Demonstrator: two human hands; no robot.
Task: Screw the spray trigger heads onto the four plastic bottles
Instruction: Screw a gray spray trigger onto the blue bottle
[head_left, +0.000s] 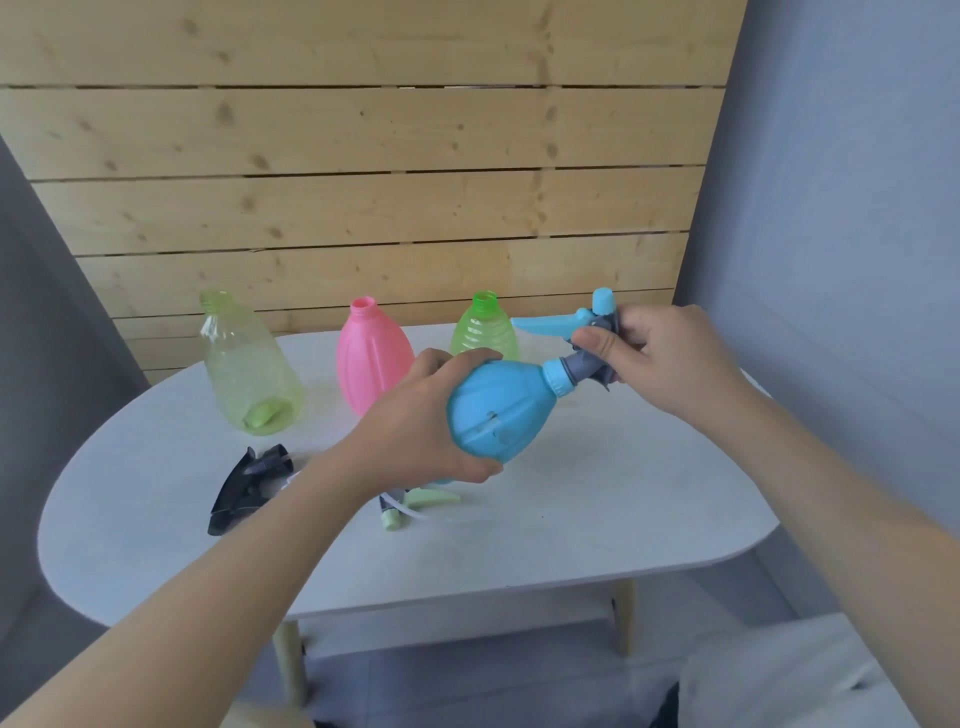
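Blue bulb-shaped plastic bottle (501, 410) is tilted above the white oval table (597, 499), gripped by the left hand (431, 415), while the right hand (654, 353) grasps its blue-and-grey spray trigger head (582, 338). Held aslant, the collar could cross-thread or stay loose.

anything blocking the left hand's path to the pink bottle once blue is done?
Nothing visible. The left hand holds the blue bottle just in front of the pink bottle, which stands open-necked on the table with no object between them.
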